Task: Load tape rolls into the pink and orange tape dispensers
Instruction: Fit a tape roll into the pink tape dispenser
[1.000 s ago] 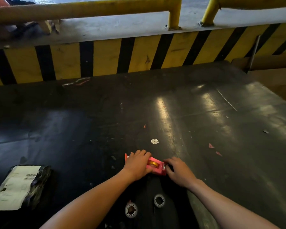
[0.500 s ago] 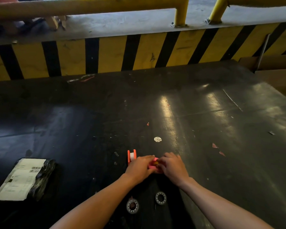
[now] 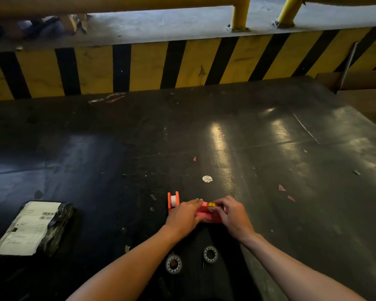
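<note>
A pink tape dispenser (image 3: 206,215) lies on the dark table between my two hands. My left hand (image 3: 183,216) grips its left end. My right hand (image 3: 231,216) holds its right end, fingers on a small yellowish tape roll (image 3: 212,205) seated in the top of the dispenser. Just behind my left hand stands an orange tape dispenser (image 3: 173,200) with a white roll in it, untouched. Two clear tape rolls (image 3: 173,264) (image 3: 210,254) lie flat on the table between my forearms.
A black-wrapped parcel with a white shipping label (image 3: 34,228) lies at the left. A yellow-and-black striped barrier (image 3: 182,66) closes off the far side, with yellow railing posts above. A cardboard box (image 3: 363,83) sits at the far right. Small scraps and a round sticker (image 3: 207,178) dot the table.
My hands shifted on the pink dispenser and drew it slightly right. The orange dispenser, hidden behind my left hand before, now shows. My right fingers came onto the yellowish roll.
</note>
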Demonstrator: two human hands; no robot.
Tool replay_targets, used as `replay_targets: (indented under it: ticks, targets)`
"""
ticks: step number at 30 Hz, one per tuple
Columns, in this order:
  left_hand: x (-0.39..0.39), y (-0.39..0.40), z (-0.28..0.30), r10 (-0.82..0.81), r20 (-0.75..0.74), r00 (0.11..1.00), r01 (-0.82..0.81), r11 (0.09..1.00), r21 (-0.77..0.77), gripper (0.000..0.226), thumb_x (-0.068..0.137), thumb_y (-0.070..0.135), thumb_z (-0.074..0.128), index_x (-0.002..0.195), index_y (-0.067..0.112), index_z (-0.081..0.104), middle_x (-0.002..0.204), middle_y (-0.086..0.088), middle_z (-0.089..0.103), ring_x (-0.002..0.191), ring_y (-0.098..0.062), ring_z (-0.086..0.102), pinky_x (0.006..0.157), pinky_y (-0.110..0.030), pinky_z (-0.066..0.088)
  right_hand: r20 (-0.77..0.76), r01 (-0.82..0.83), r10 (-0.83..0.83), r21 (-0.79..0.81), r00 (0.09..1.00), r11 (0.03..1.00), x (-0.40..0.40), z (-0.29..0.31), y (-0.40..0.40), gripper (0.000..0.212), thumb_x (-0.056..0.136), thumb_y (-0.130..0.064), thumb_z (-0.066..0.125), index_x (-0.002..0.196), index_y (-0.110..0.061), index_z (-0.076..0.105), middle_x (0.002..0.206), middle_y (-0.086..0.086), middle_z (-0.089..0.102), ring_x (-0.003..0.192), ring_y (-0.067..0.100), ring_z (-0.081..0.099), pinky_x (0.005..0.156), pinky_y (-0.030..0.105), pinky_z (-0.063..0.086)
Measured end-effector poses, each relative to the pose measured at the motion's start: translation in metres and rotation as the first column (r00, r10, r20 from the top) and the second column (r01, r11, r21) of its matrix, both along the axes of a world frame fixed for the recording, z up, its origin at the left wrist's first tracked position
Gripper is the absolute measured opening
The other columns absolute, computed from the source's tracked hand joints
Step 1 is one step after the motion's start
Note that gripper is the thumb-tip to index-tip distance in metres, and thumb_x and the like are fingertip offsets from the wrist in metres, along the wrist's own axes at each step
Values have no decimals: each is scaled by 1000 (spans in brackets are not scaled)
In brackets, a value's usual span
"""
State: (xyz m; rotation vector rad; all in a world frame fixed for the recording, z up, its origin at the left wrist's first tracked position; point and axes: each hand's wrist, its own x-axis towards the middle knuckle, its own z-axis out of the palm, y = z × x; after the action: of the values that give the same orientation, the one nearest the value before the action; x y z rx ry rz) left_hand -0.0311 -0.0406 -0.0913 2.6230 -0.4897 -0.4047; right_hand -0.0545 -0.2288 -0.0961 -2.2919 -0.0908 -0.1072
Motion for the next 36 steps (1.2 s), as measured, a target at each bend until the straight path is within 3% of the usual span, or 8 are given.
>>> replay_targets:
  ticks: [3,7,12,15,20,24,28,36]
  targets:
    - [-8,-4,-2,62,110,992,-60,998,-25,62,94,37,65,151,22,43,159,-4,40,149,-22,32,118,-43,35,-24,114,-112,91,993,989,-12,2,0,12,85,-24,75,95,-18,75,90,-6,69,87,9,60,79,20,43]
    - [-20,-8,-1,66,235,970,-16,978,-208,50,88,31,73,135,22,57,129,-1,57,121,-16,55,102,-35,50,-278,293,-192,391,941,872,-22,7,2,9,85,-19,75,94,-15,77,90,-3,75,86,8,68,73,15,48]
    - [-31,-11,8,-23,210,977,99,927,-361,31,91,27,69,121,26,65,121,6,63,106,-6,63,89,-27,58,-526,435,6,711,850,553,-32,24,10,6,86,-9,73,87,-3,75,77,11,77,68,15,72,57,19,56]
    - [-35,-10,7,7,187,982,70,911,-405,28,91,25,70,119,22,68,121,6,65,107,-4,64,92,-25,57,-561,468,48,731,826,496,-37,26,9,10,88,-8,70,89,1,72,70,11,75,57,11,70,50,19,54]
    - [-48,-6,2,121,119,986,-45,861,-506,26,87,18,76,112,19,70,106,10,65,92,1,65,81,-14,54,-521,437,-49,658,852,613,-47,17,4,11,85,-12,73,88,-1,72,70,5,73,65,13,65,61,24,55]
    - [-58,5,-6,233,75,969,-160,834,-527,25,86,16,77,110,22,69,102,6,68,88,-3,66,78,-21,57,-256,168,-158,16,954,986,-50,2,-20,15,80,-19,79,79,-14,66,80,-4,60,75,15,59,68,26,43]
    - [-66,13,-8,289,21,957,-237,820,-520,21,87,15,75,106,24,69,99,12,68,90,0,65,77,-16,55,-208,-118,44,-359,977,926,-64,-19,-37,20,80,-23,77,91,-10,66,92,2,51,91,27,56,82,38,48]
    - [-71,23,-9,340,-69,938,-327,802,-500,27,88,12,74,109,27,66,102,13,67,92,2,65,78,-13,54,-99,-233,218,-183,971,955,-72,-5,-21,24,88,-30,65,111,-21,62,103,-3,56,93,14,60,85,34,54]
